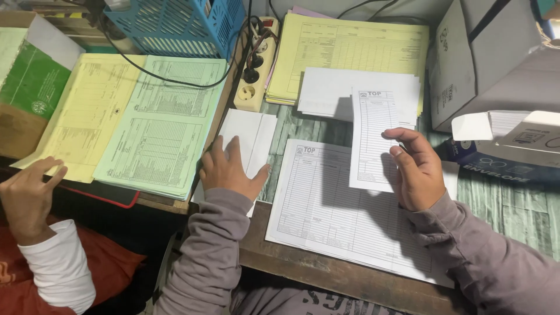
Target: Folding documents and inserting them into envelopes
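Seen from above at a cluttered desk (pixel 350 274): right hand (pixel 417 172) pinched on a folded white form (pixel 373 140), thumb and fingers clamped along its right edge, sheet lifted upright with long axis running away toward the desk's far edge. Just below it, near the front edge, a stack of white printed forms (pixel 326 216). Left hand (pixel 230 169) pressed flat, fingers together, on a plain white folded sheet (pixel 248 137), just left of the stack. Folded form lying nearer the right hand, well clear of the left. At the far left corner, yellow and green forms (pixel 134 116) beside a co-worker's hand (pixel 26 195), white-sleeved. Envelope box (pixel 513 146) at the right edge.
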